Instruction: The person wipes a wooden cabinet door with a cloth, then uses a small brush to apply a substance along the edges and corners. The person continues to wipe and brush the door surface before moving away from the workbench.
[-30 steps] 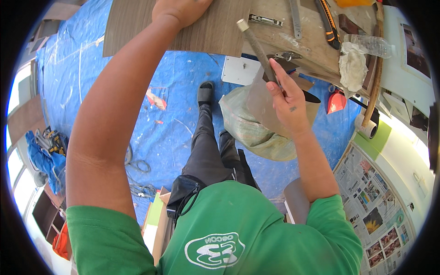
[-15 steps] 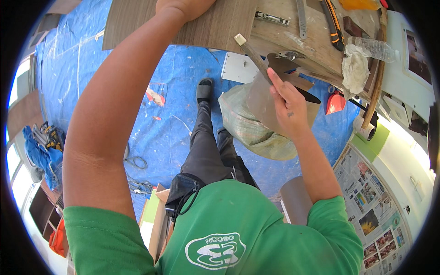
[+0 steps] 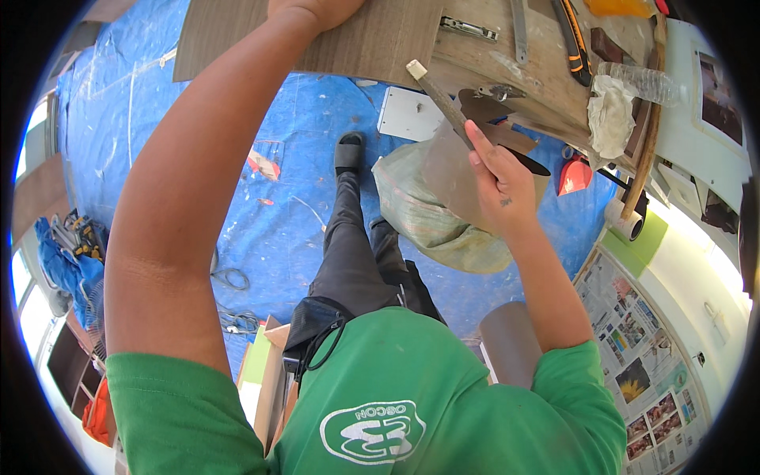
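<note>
Right hand was closed around a slim grey-brown bar, upper right of centre in the head view. Left hand lay on a wood-grain panel at top centre, fingers out of frame, grip unclear. The bar's tip overlapped the panel's corner, contact uncertain; nothing looked finished, the amount left unclear.

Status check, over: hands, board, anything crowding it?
Left hand over wood-grain board, fingertips out of frame. Right hand holding pale-tipped stick. Metal fitting close by board's right edge.
</note>
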`<state>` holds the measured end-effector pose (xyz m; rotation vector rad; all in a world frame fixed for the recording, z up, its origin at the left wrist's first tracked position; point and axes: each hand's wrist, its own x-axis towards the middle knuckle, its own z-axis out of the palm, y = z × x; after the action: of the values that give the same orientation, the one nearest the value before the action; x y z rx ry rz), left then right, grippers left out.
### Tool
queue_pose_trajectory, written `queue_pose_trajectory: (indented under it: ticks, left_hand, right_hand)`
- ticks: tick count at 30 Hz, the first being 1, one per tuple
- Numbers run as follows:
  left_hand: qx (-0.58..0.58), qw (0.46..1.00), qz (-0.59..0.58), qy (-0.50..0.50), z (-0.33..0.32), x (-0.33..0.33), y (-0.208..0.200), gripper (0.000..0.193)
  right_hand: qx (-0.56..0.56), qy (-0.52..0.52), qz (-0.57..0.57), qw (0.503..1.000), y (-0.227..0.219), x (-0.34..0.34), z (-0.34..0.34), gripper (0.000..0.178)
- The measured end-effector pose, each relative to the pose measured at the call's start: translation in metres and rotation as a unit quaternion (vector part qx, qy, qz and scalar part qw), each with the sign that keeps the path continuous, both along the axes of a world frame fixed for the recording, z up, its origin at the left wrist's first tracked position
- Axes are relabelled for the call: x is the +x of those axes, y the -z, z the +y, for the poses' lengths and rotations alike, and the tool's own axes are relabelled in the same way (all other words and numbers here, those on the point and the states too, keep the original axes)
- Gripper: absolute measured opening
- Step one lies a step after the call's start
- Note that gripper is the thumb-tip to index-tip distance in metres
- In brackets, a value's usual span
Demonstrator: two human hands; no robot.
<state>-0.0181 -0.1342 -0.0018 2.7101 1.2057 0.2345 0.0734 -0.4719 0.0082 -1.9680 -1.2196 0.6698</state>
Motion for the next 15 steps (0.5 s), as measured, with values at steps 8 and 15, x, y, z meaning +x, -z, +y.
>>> queue_pose_trajectory:
  ticks: [8,15]
  left_hand:
    - [0.011,1.000,-0.015,0.015,0.006,0.001,0.011,0.059]
    - [-0.004,1.000,0.003,0.004,0.002,-0.002,0.005,0.057]
  right_hand:
    - [-0.007,0.010,-0.008,1.000,0.007,-0.001,0.040,0.051]
    - [-0.036,0.008,-0.012,0.999,-0.002,-0.002,0.011,0.051]
